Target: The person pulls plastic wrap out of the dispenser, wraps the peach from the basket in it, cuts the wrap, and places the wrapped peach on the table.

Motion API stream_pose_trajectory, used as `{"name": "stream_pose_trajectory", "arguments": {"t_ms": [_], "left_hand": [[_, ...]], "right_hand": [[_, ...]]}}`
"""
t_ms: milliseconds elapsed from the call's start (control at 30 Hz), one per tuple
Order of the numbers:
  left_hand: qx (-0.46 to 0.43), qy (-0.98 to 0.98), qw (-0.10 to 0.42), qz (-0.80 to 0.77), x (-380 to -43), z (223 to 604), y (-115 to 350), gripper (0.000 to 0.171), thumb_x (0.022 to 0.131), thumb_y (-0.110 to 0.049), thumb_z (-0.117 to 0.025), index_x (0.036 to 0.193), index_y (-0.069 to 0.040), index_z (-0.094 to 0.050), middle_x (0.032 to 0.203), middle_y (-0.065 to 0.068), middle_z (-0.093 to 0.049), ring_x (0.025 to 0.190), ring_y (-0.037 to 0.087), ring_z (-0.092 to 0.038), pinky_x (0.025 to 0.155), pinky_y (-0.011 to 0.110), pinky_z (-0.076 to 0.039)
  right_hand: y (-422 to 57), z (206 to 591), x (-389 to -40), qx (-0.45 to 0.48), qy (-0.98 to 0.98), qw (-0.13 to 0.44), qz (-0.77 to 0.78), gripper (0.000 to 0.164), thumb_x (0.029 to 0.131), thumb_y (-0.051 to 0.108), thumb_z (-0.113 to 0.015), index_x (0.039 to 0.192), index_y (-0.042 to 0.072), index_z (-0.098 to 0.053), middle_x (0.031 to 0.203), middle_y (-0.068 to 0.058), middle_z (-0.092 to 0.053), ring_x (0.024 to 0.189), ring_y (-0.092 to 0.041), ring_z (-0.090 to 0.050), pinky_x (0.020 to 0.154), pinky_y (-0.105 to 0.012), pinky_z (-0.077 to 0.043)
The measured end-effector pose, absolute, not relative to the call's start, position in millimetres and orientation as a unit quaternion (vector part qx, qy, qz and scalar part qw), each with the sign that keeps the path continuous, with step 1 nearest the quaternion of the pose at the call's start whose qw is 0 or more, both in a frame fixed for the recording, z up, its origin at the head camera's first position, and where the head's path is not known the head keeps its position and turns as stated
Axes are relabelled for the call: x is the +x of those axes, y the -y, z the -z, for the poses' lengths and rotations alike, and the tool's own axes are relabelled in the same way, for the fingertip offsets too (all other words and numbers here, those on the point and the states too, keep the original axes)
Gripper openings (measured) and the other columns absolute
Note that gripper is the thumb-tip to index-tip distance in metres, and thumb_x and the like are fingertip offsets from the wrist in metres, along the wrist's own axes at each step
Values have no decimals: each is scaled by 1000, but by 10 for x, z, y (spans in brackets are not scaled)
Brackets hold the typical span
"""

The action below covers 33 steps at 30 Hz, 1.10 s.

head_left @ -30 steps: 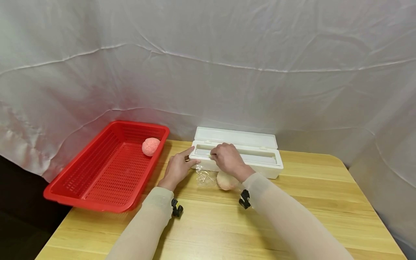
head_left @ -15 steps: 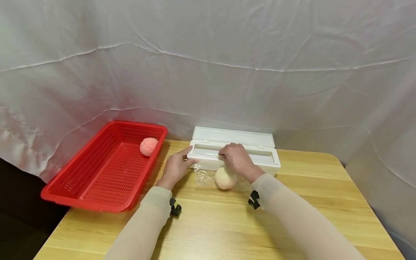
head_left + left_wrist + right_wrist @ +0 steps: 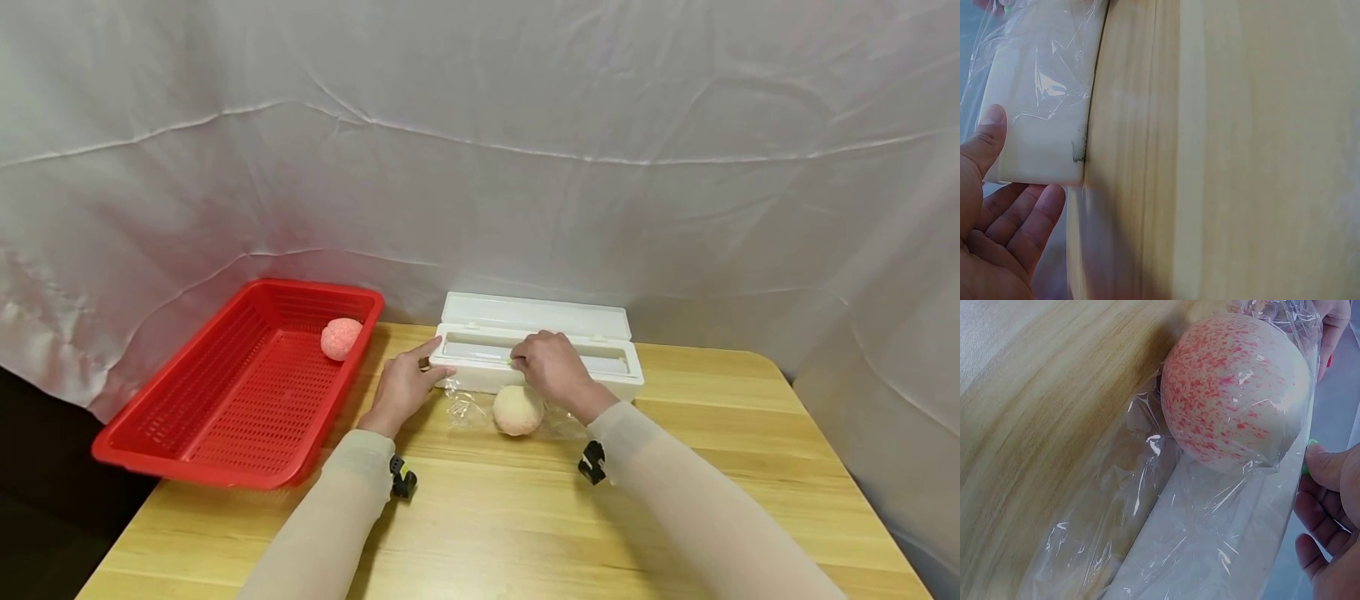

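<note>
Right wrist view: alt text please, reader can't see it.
A pale, red-speckled ball sits beside a white box on a wooden table, with clear crinkled film about it. The right hand pinches a small green piece at the box's edge; part of the left hand shows at top right.

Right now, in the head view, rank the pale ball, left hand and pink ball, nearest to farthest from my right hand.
1. Pale ball: left of your right hand, nearer you.
2. Left hand: farther left, touching the box.
3. Pink ball: farthest left, in the basket.
</note>
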<state>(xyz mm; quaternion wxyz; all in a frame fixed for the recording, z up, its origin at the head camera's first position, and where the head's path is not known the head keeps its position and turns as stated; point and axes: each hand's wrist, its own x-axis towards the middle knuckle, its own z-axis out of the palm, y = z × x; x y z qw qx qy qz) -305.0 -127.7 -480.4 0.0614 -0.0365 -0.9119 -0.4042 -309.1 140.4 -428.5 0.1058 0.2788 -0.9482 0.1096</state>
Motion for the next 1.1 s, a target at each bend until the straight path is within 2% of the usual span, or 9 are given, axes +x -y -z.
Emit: {"name": "stream_pose_trajectory", "arguments": {"t_ms": [167,233,367,500,767,1100], "left_hand": [[-35,912,67,403,-3048,4822,1274,69,91,-38,-84,153,-29,-57,117,11,-77,72,21,-52,66,31,-44],[-34,912,69,402,-3044,4826,1269,69,91,-38,-84,153,-29,-57,122,11,-77,77,22,-56,68,31,-44],[-34,912,74,403,-3038,4828,1262,68,90,-37,-85,152,-29,-58,120,9,-78,85,21,-61,71,30,-47],[-37,912,77,402,-3040,4828,1263,68,90,-36,-85,152,-28,-58,114,9,-79,82,22,-60,70,31,-46],[-30,912,66,404,-3054,4833,1273,69,90,-37,-85,153,-29,-57,113,8,-78,78,21,-59,68,31,-47],[-32,909,62,412,-3054,4821,1263,70,90,-35,-85,153,-28,-57,125,10,-77,90,21,-66,70,29,-50]], "right_hand": [[-1429,4285,-3075,276,949,101,-112,10,100,16,-72,102,13,-81,102,-5,-79,96,-29,-67,101,-66,-50],[-1450,4289,-3065,274,950,101,-113,10,100,16,-72,103,13,-81,102,-5,-79,96,-29,-67,102,-66,-50],[-1500,4306,-3052,274,949,108,-115,11,100,17,-72,105,13,-82,103,-5,-79,95,-28,-68,96,-60,-52],[-1551,4319,-3050,276,947,113,-119,11,100,17,-72,105,12,-81,103,-5,-80,95,-28,-68,91,-55,-53],[-1638,4337,-3028,276,944,124,-132,10,99,14,-73,103,11,-81,101,-5,-80,94,-28,-69,96,-61,-53],[-1727,4344,-3009,266,944,129,-149,11,100,16,-72,105,11,-81,102,-5,-80,96,-28,-69,92,-53,-53]]}}
